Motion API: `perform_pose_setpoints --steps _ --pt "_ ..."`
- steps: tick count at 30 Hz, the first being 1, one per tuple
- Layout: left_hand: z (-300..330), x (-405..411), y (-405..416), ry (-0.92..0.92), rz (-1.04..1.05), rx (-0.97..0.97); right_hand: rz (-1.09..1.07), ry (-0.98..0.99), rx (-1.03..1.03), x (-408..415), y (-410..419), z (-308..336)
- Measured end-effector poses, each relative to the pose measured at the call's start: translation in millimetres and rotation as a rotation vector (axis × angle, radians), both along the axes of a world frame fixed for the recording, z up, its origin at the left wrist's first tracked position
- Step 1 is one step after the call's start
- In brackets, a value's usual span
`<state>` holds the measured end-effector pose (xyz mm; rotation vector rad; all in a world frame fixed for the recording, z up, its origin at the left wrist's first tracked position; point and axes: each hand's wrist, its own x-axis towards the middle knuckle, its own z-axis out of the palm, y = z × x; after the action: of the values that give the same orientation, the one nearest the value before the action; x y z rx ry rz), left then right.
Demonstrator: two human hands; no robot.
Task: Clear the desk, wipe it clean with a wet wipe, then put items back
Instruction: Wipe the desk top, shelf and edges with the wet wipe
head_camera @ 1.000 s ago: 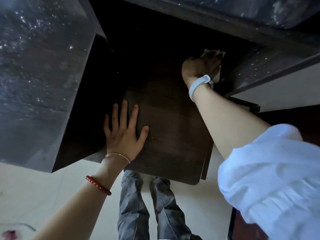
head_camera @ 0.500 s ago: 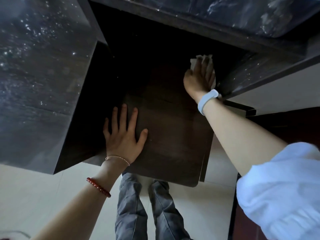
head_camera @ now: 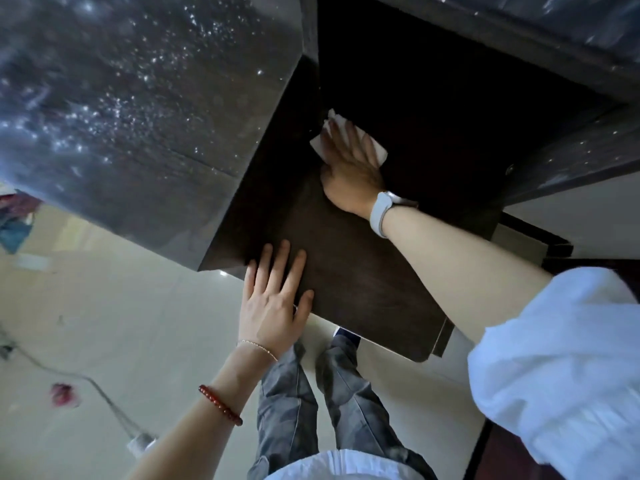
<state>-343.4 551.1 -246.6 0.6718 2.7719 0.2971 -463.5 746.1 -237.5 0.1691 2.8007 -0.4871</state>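
Since the dark brown wood-grain pull-out desk [head_camera: 363, 271] is the biggest thing here, start there: it runs from the near rounded edge back into a shadowed recess under the speckled, glossy dark top [head_camera: 138, 98], w/ a dark side wall at left. Unwiped-looking area lies mostly toward the near edge & right of the wipe, so my guess is the next stroke pulls back toward the body.

Right hand [head_camera: 349, 168] is the far one, fingers flat & spread, pressing the white, crumpled wet wipe [head_camera: 379, 152] onto the desk at the recess's left rear, just beside the side wall. Wipe is directly under the grip; corners stick out left & right of the fingers, long axis approx. crosswise to the forearm.

Left hand [head_camera: 273, 299] lies nearer, palm flat, fingers straight, bracing the front left edge, holding nothing.
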Motion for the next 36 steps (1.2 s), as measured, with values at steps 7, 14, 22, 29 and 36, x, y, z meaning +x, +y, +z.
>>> perform_pose_setpoints --steps 7,14,22,29,36 --pt "12 24 -28 -0.079 0.065 -0.056 0.342 0.082 -0.017 77 -44 -6" --pt "21 29 -45 -0.195 0.088 -0.074 0.435 0.149 -0.053 149 -43 -14" --pt "24 15 -69 -0.231 0.07 -0.113 -0.332 0.151 -0.079 151 -105 -8" --pt "21 7 -129 -0.224 0.232 -0.025 -0.21 0.231 -0.103 145 -191 -12" --pt "31 -13 -176 -0.233 0.186 0.038 -0.347 0.342 -0.084 136 -207 -8"
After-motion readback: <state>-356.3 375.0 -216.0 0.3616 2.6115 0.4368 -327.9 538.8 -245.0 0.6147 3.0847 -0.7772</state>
